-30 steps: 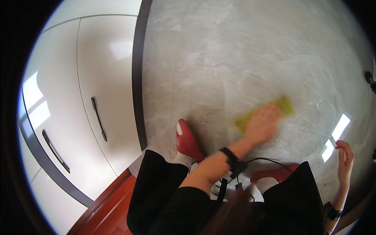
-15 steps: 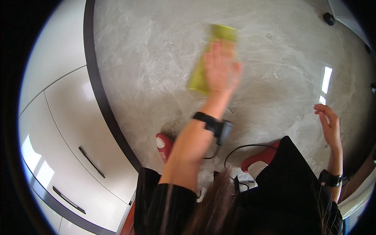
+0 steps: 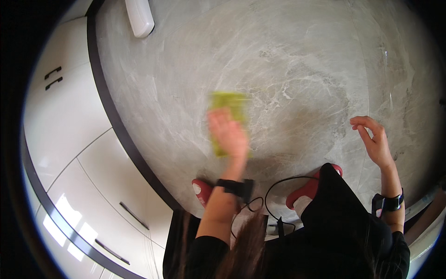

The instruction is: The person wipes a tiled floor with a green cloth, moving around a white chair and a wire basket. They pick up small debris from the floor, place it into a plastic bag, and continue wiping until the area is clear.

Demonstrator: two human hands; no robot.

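Note:
My left hand (image 3: 228, 132) lies flat on a folded yellow-green cloth (image 3: 229, 100), pressing it against the grey marbled floor (image 3: 297, 60). Both hand and cloth are smeared by motion. The fingers look stretched out along the cloth, and the palm hides part of it. Off to the right, my right hand (image 3: 374, 139) hangs in the air with fingers loosely bent and the thumb apart; nothing is in it. Each wrist wears a black strap with a small device.
White cabinets (image 3: 69, 116) with black handles and a dark base strip (image 3: 123, 139) line the left side. A white rounded object (image 3: 139, 18) stands on the floor at the far left. My red shoes (image 3: 304, 193) and a looping black cable (image 3: 278, 183) are near me.
My left hand and the cloth have come nearer and to the left. The view has shifted, bringing the white rounded object in. My right hand stays raised at the right, still bent.

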